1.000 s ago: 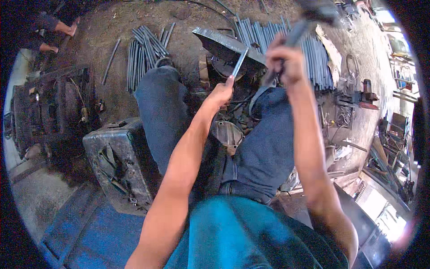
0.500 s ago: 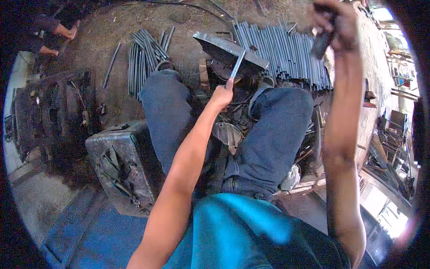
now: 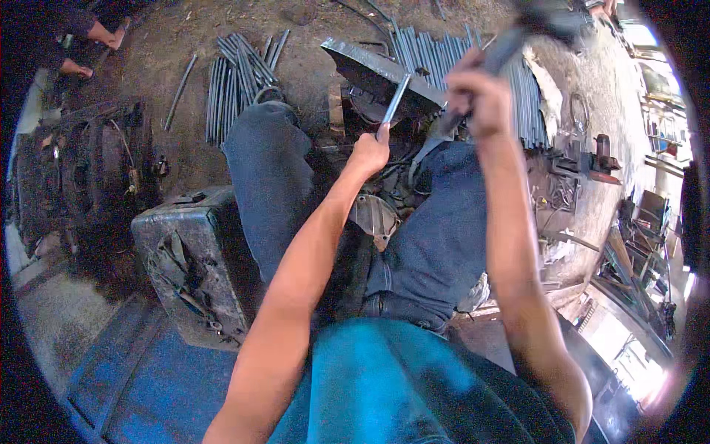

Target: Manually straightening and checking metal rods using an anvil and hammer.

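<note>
My left hand (image 3: 368,153) is wrapped round one end of a shiny metal rod (image 3: 399,96), which slants away over the face of a dark, thick steel slab (image 3: 384,72) beyond my knees. Raised to the right, my right hand (image 3: 481,100) grips the handle of a hammer (image 3: 509,49). Motion blurs the hammer, and its dark head hangs up and to the right of the fist, apart from the rod. Whether the rod's far end touches the slab I cannot tell.
Many similar rods (image 3: 435,53) lie in a row behind the slab, with a smaller pile (image 3: 235,92) at the left. A battered metal case (image 3: 188,255) stands by my left leg. Dark machinery (image 3: 85,177) is at far left, near another person's hands (image 3: 111,37).
My right hand has swung down and to the left with the hammer, from high at the right. The left hand still holds the rod, in nearly the same place.
</note>
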A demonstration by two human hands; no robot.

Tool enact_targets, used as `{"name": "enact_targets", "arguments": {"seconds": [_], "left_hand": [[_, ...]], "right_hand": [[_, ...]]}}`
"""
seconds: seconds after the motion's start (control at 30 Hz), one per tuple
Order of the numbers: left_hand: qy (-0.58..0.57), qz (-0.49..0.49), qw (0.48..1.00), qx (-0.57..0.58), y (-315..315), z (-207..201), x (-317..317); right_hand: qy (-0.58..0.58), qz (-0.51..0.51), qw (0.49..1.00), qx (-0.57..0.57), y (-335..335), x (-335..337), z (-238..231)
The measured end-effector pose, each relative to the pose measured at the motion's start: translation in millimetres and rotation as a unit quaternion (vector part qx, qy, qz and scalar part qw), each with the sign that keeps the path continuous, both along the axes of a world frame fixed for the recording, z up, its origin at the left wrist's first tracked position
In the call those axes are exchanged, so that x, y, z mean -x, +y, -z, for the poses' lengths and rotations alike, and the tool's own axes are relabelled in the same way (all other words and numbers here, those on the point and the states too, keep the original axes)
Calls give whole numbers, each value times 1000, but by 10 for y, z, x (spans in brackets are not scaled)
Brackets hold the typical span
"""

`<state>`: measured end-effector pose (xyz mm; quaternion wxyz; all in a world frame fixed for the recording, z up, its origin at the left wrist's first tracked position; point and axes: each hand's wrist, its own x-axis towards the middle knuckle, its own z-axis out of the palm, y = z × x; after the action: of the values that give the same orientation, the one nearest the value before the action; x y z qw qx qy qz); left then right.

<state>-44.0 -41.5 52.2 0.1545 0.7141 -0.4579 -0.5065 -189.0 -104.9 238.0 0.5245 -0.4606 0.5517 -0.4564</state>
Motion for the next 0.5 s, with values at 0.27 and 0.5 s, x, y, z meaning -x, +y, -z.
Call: {"name": "enact_targets", "arguments": {"seconds": [0.27, 0.5], "left_hand": [[293, -43, 944, -145, -48, 92, -175], [311, -40, 922, -226, -93, -49, -82]], "right_hand": [[-94, -32, 971, -218, 10, 1, 550], [3, -212, 969, 127, -717, 690, -1501]]}}
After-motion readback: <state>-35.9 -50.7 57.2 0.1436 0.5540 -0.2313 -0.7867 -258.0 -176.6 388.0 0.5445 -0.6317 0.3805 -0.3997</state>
